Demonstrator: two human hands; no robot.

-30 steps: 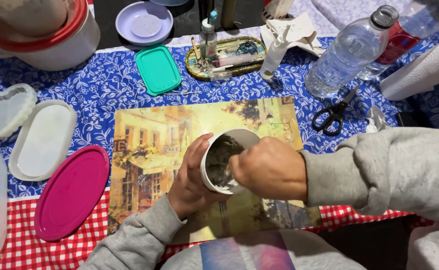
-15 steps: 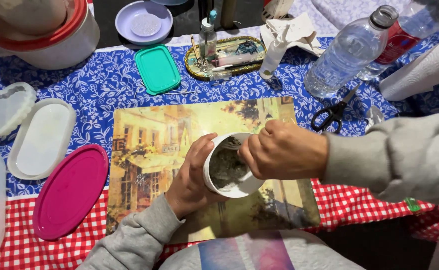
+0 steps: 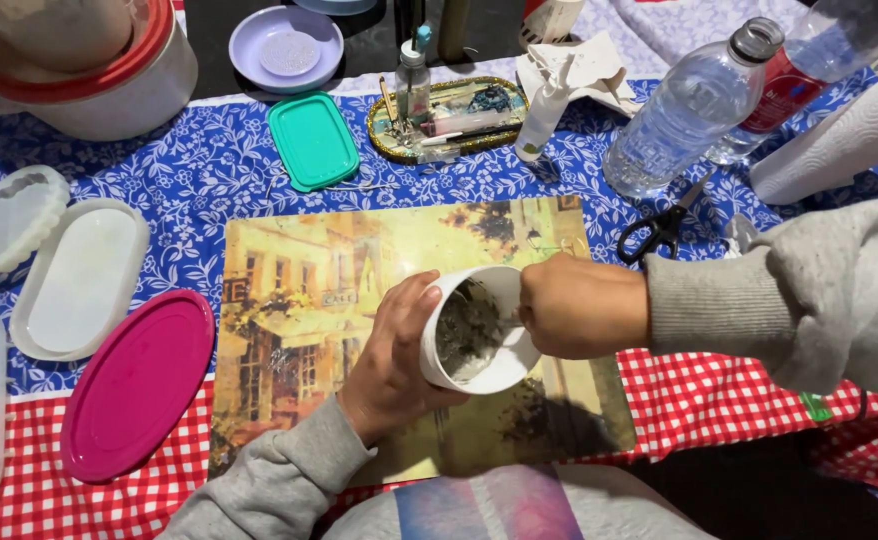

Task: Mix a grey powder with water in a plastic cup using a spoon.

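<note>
My left hand (image 3: 391,352) wraps around a small white cup (image 3: 481,370) that is tilted toward me over a yellow picture placemat (image 3: 289,300). Grey, wet-looking mix coats the inside of the cup. My right hand (image 3: 581,305) is closed in a fist at the cup's rim, gripping a thin tool whose end reaches into the mix; the tool is almost wholly hidden by my fingers. Both arms wear grey sleeves.
A pink oval lid (image 3: 137,385), white oval moulds (image 3: 81,277) and a teal lid (image 3: 312,140) lie to the left. Black scissors (image 3: 659,228), a plastic water bottle (image 3: 689,108) and a paper towel roll (image 3: 839,135) are at the right. A gold tray (image 3: 449,120) sits behind.
My right hand has shifted rightward and up along the cup's rim while working inside it. The left hand keeps its hold on the tilted cup.
</note>
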